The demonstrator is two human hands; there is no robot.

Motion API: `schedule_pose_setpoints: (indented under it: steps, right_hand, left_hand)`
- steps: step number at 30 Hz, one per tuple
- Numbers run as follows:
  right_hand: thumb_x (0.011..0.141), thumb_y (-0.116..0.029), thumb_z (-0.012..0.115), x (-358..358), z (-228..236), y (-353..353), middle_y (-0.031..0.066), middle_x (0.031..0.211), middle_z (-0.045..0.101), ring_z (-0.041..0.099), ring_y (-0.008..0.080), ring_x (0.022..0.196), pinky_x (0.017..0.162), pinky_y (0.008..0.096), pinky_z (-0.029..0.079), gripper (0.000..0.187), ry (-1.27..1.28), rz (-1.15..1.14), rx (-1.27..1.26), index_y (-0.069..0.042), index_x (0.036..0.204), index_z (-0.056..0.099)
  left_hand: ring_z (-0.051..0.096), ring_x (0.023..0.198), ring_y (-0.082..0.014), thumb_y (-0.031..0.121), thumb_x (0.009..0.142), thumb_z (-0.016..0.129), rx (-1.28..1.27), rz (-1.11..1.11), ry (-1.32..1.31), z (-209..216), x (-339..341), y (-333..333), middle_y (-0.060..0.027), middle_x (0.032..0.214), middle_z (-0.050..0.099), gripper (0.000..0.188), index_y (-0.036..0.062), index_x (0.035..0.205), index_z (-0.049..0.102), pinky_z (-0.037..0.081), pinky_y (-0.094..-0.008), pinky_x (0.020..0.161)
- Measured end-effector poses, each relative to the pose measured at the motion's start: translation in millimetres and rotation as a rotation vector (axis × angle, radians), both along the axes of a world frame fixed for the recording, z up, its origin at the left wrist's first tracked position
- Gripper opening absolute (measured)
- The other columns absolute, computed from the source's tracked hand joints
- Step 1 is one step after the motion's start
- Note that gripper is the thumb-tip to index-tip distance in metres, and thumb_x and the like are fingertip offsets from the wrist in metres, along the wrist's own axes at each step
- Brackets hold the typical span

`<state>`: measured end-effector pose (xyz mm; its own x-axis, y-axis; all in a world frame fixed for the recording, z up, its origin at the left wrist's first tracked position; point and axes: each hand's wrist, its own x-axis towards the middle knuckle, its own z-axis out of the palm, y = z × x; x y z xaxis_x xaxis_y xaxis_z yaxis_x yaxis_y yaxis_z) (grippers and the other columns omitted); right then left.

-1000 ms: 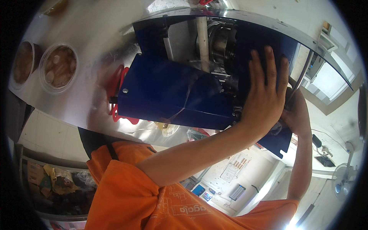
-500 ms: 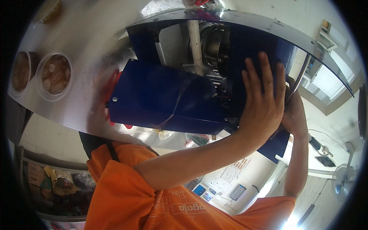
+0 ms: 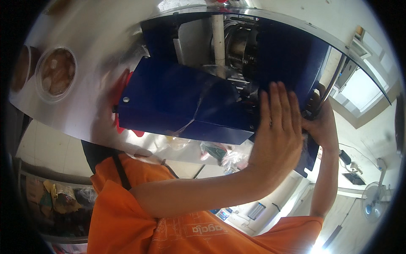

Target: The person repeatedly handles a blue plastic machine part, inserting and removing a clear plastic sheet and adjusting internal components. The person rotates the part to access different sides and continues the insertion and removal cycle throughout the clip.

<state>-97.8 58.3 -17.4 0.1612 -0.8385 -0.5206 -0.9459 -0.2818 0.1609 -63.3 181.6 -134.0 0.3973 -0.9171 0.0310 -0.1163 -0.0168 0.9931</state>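
Observation:
A blue metal machine housing (image 3: 169,101) fills the middle, with a roller and spring mechanism (image 3: 239,48) showing in its opening. My left hand (image 3: 279,135) reaches across and lies against the lower part of the blue side panel (image 3: 289,55), its fingers straight and side by side. At the panel's right edge, next to a slanting metal rod (image 3: 334,82), my right hand (image 3: 323,125) has its fingers curled in. What they grip is hidden. A pale upright bar (image 3: 218,46) stands left of the mechanism.
Round clear tubs of brownish food (image 3: 57,72) stand at the left on a shiny metal surface (image 3: 93,63). A red part (image 3: 120,114) sticks out at the housing's left end. Crumpled clear plastic (image 3: 232,158) lies below the housing. A fan (image 3: 374,203) stands far right.
My left hand has slid down the panel, and its fingers have come together. The right hand stays by the rod, with its thumb and fingers now showing more. The view has shifted slightly.

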Motion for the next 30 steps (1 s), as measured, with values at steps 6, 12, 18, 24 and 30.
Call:
schedule_pose_setpoints:
  steps: [6,12,18,24,30]
  right_hand:
    - [0.066,-0.005,0.088,-25,6,-9,0.0210,0.123,0.064,0.065,0.0295,0.113,0.100,0.0408,0.053,0.093,-0.170,0.032,0.002,-0.003,0.145,0.038]
    - [0.063,-0.007,0.091,-12,8,-9,0.0204,0.123,0.064,0.064,0.0296,0.115,0.101,0.0395,0.051,0.097,-0.084,0.010,0.026,-0.003,0.145,0.038]
    - [0.065,-0.009,0.089,-11,13,-12,0.0209,0.116,0.068,0.067,0.0333,0.109,0.096,0.0411,0.053,0.088,-0.169,0.117,0.010,-0.006,0.140,0.042]
    - [0.062,-0.017,0.093,-2,18,-12,0.0234,0.123,0.065,0.065,0.0353,0.114,0.101,0.0429,0.050,0.101,-0.073,0.062,0.038,-0.002,0.145,0.037]
    - [0.062,-0.022,0.091,-19,19,-12,0.0250,0.102,0.069,0.067,0.0415,0.099,0.089,0.0435,0.052,0.095,-0.059,0.195,-0.005,0.003,0.139,0.039]
  left_hand:
    - [0.037,0.142,-0.0411,0.039,0.102,0.046,0.267,-0.483,-0.440,-11,29,9,-0.0184,0.141,0.056,0.049,0.0031,0.130,0.065,0.011,-0.0749,0.113]
    - [0.038,0.143,-0.0337,0.038,0.101,0.050,0.231,-0.495,-0.523,-20,36,23,-0.0147,0.138,0.060,0.045,0.0038,0.121,0.070,0.010,-0.0719,0.115]
    - [0.047,0.128,-0.0310,0.038,0.095,0.060,0.253,-0.389,-0.443,-20,43,10,-0.0146,0.124,0.062,0.049,0.0014,0.127,0.065,0.023,-0.0614,0.117]
    - [0.046,0.124,-0.0292,0.029,0.089,0.066,0.189,-0.395,-0.550,-23,52,10,-0.0162,0.123,0.056,0.057,-0.0050,0.133,0.057,0.034,-0.0517,0.114]
    - [0.044,0.128,-0.0463,0.021,0.091,0.068,0.129,-0.146,-0.200,-8,50,0,-0.0326,0.137,0.040,0.072,-0.0158,0.142,0.034,0.047,-0.0445,0.104]
